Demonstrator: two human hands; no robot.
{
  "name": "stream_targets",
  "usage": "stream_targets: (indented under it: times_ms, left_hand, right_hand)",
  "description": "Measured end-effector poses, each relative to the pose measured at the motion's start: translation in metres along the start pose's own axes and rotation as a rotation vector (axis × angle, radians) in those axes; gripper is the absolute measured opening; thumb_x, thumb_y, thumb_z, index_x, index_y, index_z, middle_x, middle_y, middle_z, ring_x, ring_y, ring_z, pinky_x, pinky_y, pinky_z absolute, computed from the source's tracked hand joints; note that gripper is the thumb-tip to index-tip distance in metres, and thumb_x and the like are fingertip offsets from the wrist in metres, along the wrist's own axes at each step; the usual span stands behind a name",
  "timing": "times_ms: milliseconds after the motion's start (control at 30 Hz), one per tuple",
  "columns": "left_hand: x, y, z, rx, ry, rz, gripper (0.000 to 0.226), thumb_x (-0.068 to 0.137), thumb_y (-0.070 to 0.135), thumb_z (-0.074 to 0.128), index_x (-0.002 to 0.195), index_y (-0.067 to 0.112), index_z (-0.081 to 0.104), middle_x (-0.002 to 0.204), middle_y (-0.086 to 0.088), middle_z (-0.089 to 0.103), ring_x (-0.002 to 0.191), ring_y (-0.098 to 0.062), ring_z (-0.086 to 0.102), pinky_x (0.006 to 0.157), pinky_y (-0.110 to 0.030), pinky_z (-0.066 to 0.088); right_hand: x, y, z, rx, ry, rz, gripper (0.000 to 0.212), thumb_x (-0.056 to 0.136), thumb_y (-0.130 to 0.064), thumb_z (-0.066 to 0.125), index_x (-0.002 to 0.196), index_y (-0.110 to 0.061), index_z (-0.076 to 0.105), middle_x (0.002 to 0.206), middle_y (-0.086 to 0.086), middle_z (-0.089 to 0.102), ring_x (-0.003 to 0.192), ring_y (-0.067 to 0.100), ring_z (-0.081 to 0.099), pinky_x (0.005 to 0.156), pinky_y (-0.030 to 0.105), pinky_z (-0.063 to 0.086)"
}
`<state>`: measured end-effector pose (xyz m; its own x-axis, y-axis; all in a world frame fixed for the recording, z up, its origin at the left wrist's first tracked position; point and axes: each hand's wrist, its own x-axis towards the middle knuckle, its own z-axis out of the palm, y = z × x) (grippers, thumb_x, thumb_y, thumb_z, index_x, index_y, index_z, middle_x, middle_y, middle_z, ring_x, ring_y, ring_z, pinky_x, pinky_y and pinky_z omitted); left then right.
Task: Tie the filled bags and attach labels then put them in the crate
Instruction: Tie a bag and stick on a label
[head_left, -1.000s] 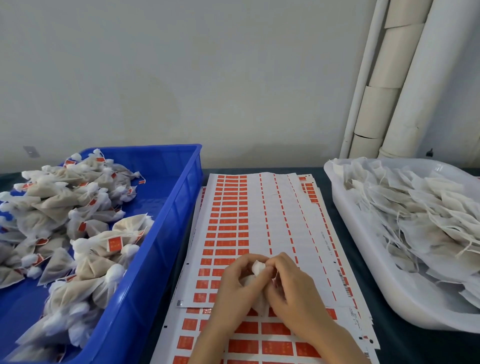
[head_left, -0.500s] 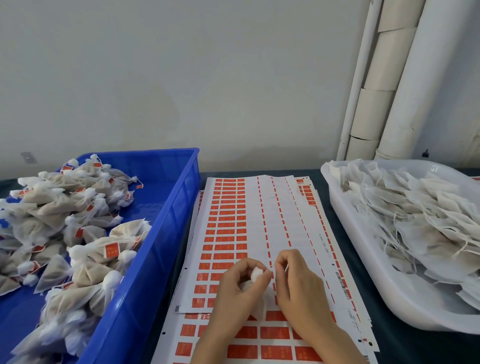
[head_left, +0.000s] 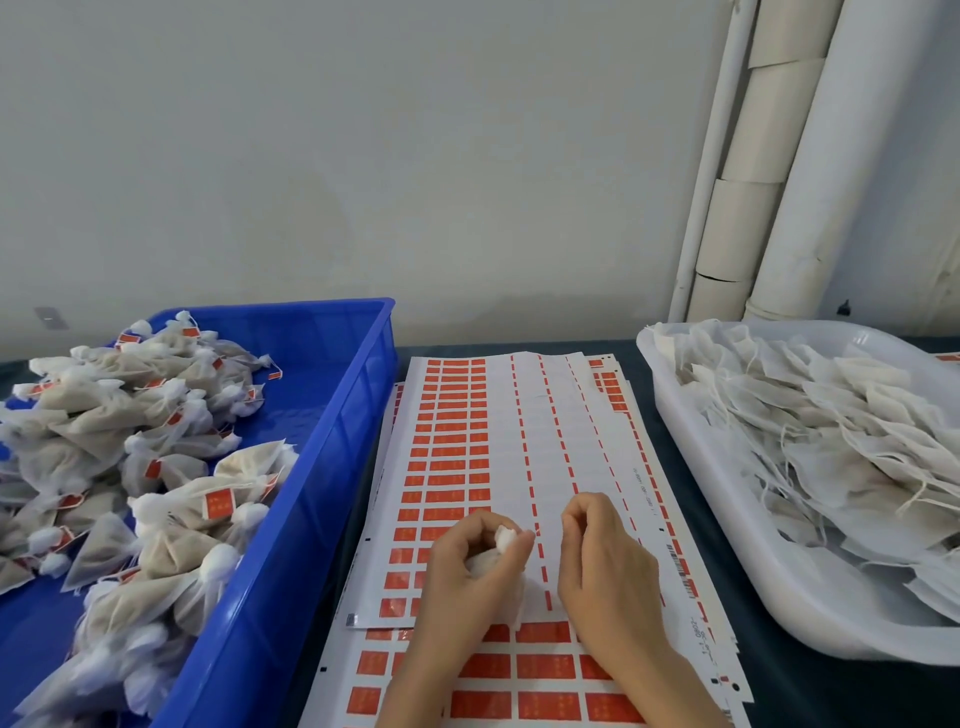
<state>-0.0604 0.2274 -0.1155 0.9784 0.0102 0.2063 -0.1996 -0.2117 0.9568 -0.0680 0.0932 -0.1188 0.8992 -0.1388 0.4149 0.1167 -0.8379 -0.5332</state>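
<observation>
Gripping a small white filled bag (head_left: 505, 538), the left hand (head_left: 467, 571) has its fingers curled around the bag's neck, so the bunched top pokes out between thumb and forefinger. The bag's body sits within the palm and its lower end shows below the hand. Hand and bag are over the near part of the label sheets (head_left: 519, 441), roughly at the middle of the worktop (head_left: 831, 696).

The right hand (head_left: 608, 571) is just beside the left, apart from it, with its fingers curled inward and its fingertips close together. Whether it pinches a string or anything else cannot be told from this view.

The label sheets lie overlapped in a stack between the two containers. Orange labels fill the left columns, while the right columns are mostly bare backing with thin orange strips.

To the left stands a blue crate (head_left: 311, 493) holding a heap of tied bags (head_left: 156, 467), many with an orange label attached. To the right stands a white tray (head_left: 727, 519) piled with flat, untied bags (head_left: 831, 441) with loose strings. Pale pipes (head_left: 779, 156) run up the wall behind the tray.
</observation>
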Motion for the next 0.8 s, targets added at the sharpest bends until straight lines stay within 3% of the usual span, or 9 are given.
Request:
stream_targets:
  times_ms: [167,333,400,533,667,800]
  left_hand:
    - [-0.001,0.001,-0.005,-0.013,-0.064,-0.044,0.006,0.089,0.024,0.065,0.084,0.021,0.066,0.076,0.007,0.07,0.075,-0.006,0.067,0.062,-0.008,0.048]
    - [0.003,0.005,-0.016,-0.107,0.027,-0.083,0.008,0.09,0.02,0.063,0.084,0.017,0.067,0.072,0.004,0.069,0.07,-0.008,0.066,0.065,-0.011,0.05]
    - [0.005,0.005,-0.019,-0.05,0.062,-0.09,0.006,0.09,0.022,0.063,0.085,0.019,0.066,0.073,0.007,0.069,0.073,-0.005,0.066,0.062,-0.008,0.048]
    - [0.009,-0.005,-0.036,0.028,0.152,-0.112,0.004,0.091,0.026,0.063,0.087,0.025,0.064,0.082,0.019,0.069,0.081,-0.001,0.068,0.065,-0.016,0.054]
    - [0.007,-0.014,-0.056,0.049,0.213,-0.1,0.003,0.091,0.026,0.062,0.091,0.03,0.063,0.088,0.023,0.069,0.082,0.0,0.069,0.06,-0.013,0.053]
    - [0.004,-0.019,-0.06,0.052,0.226,-0.106,0.017,0.095,0.03,0.056,0.104,0.043,0.06,0.1,0.03,0.065,0.092,0.01,0.064,0.066,-0.012,0.053]
  right_hand:
    - [-0.002,0.001,0.001,0.137,0.041,-0.028,0.019,0.087,-0.043,0.035,0.095,-0.029,0.044,0.079,-0.015,0.053,0.056,0.007,0.052,0.055,0.009,0.038]
    - [-0.002,0.003,0.007,0.135,-0.1,-0.078,0.011,0.091,-0.044,0.04,0.095,-0.034,0.043,0.082,-0.024,0.048,0.064,0.005,0.056,0.061,0.006,0.043]
    - [-0.001,0.003,0.01,0.115,-0.161,-0.081,0.007,0.094,-0.041,0.044,0.095,-0.036,0.04,0.085,-0.025,0.048,0.07,0.004,0.057,0.065,0.005,0.043]
    - [0.001,0.004,0.011,0.148,-0.208,-0.057,0.009,0.092,-0.044,0.049,0.095,-0.04,0.042,0.092,-0.033,0.043,0.081,-0.003,0.055,0.072,0.001,0.04]
    - [0.0,0.002,0.011,0.238,-0.316,-0.048,0.013,0.088,-0.053,0.046,0.099,-0.053,0.039,0.112,-0.038,0.04,0.097,-0.011,0.05,0.093,0.009,0.038]
    - [0.001,0.002,0.013,0.159,-0.5,-0.033,0.042,0.084,-0.061,0.053,0.117,-0.062,0.027,0.138,-0.035,0.025,0.128,-0.004,0.034,0.109,0.026,0.029]
